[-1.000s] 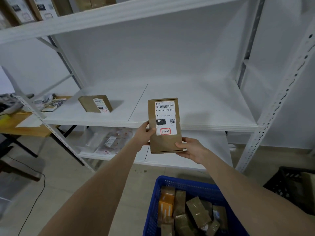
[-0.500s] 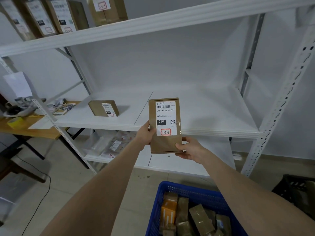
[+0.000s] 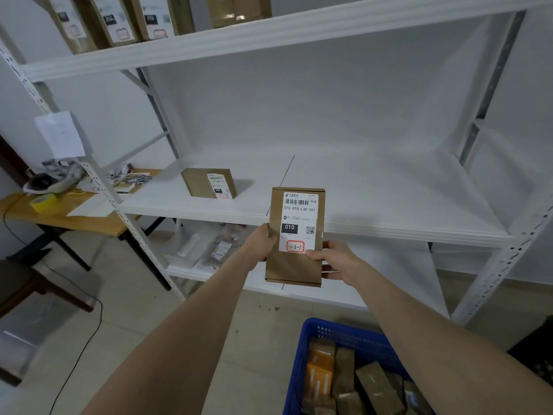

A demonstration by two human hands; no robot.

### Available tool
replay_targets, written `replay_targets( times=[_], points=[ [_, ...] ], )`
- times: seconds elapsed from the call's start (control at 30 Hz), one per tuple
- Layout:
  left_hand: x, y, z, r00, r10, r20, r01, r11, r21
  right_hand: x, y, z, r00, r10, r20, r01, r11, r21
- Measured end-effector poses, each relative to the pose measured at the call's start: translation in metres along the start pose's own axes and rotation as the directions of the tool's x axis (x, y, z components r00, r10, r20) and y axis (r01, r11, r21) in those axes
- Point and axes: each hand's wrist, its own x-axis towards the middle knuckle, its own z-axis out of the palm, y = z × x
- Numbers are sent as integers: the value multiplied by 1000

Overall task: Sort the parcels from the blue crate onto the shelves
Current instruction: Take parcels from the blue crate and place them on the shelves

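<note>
Parcel [image 3: 294, 236] stays upright between both grips, before the middle shelf [image 3: 389, 205] edge, the left grip [image 3: 260, 242] still curled round its side, while the right grip [image 3: 336, 262] has slid up from the bottom corner, thumb now pinching beside the red-boxed mark.

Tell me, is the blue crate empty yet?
Not empty. Several brown parcels and an orange box lie inside the blue crate.

One left hand [image 3: 263, 242], one right hand [image 3: 336, 262], one held parcel [image 3: 294, 268], one lying parcel [image 3: 199, 182] on middle shelf [image 3: 374, 199], four parcels [image 3: 112, 20] on top shelf [image 3: 269, 34], one blue crate [image 3: 353, 333]
</note>
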Motion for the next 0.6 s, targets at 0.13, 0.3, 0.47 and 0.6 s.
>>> replay_targets(
  times=[0.13,0.3,0.47,0.6],
  points=[
    [25,-36,-45,1000,-10,14,10,1000,21,25,-2,60,999,31,-13,-30,998,56],
    [54,-83,-103,1000,26,-10,-25,998,51,53,-10,138,997,53,-56,-46,991,123],
    [82,-120,-155,999,30,-17,-28,996,88,78,-19,201,994,51,-93,-39,991,128],
    [108,-142,-187,1000,17,-24,-16,998,64,101,-31,235,994,42,-100,-29,992,122]
  ],
)
